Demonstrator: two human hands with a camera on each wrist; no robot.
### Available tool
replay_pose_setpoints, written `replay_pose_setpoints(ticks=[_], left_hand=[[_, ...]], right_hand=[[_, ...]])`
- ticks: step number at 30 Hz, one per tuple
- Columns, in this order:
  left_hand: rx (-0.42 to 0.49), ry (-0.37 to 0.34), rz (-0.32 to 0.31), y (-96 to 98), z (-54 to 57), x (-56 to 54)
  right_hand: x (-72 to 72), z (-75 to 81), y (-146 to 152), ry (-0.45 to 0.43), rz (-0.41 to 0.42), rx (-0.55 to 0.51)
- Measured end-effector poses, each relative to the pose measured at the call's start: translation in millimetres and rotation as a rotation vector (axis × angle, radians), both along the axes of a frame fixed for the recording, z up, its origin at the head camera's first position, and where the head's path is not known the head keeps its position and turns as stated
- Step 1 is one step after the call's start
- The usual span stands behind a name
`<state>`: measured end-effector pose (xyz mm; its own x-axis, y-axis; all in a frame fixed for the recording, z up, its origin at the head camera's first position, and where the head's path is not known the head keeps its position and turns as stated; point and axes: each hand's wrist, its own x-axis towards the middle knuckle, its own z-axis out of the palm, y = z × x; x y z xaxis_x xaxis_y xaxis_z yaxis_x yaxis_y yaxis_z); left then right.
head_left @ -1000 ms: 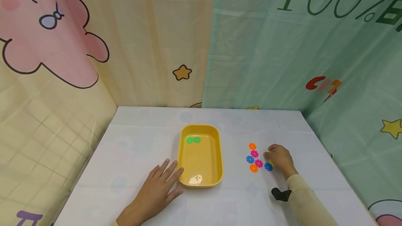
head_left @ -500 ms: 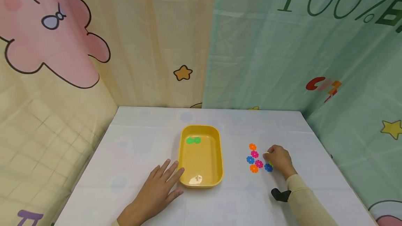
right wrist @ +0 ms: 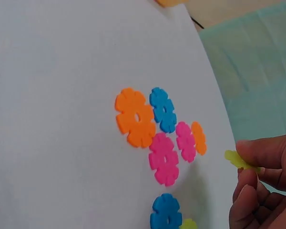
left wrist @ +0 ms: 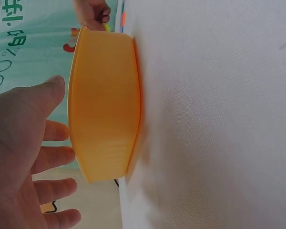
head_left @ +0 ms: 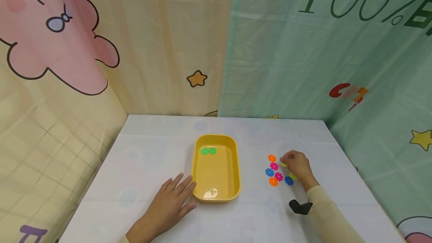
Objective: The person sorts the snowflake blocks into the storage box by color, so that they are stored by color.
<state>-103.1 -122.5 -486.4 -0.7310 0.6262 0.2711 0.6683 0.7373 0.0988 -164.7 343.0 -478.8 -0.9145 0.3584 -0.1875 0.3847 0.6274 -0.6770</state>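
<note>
My right hand (head_left: 297, 166) pinches a yellow-green snowflake disc (right wrist: 237, 160) between thumb and fingers, raised off the table in the right wrist view. Below it lie loose notched discs: orange (right wrist: 136, 118), blue (right wrist: 162, 109) and pink (right wrist: 164, 160) ones, a darker blue disc (head_left: 288, 180) and another yellow-green disc (head_left: 293, 176). My left hand (head_left: 171, 203) has its fingers spread, with fingertips right at the near left rim of a yellow tray (head_left: 216, 195). Inside the tray, toward its far end, two green discs (head_left: 208, 151) lie side by side.
The white table (head_left: 152, 153) ends at a back edge against hanging printed cloths (head_left: 276, 55), which also close off both sides. A black strap piece (head_left: 300, 207) hangs by the right sleeve.
My right hand has lifted and shifted slightly left and away with a yellow-green disc, leaving the other yellow-green disc more exposed. The left hand stays by the tray.
</note>
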Motion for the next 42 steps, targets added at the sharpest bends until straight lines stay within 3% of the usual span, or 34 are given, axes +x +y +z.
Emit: replay_pose_setpoints(ticks=[8, 15, 29, 42], left_hand=[[0.045, 0.062, 0.042, 3.3, -2.7, -4.3], [0.054, 0.049, 0.082, 5.4, -3.1, -5.0], [0.085, 0.101, 0.06, 9.2, -6.6, -9.6], [0.057, 0.079, 0.078, 13.7, -7.2, -8.6]], right_hand=[[-11.2, 17.3, -24.1, 0.065, -0.028, -0.294], [-19.8, 28.7, -47.4, 0.094, 0.028, -0.431], [-38.6, 46.1, -103.9, 0.077, 0.102, -0.504], [-52.9, 51.5, -145.4, 0.063, 0.168, -0.521]])
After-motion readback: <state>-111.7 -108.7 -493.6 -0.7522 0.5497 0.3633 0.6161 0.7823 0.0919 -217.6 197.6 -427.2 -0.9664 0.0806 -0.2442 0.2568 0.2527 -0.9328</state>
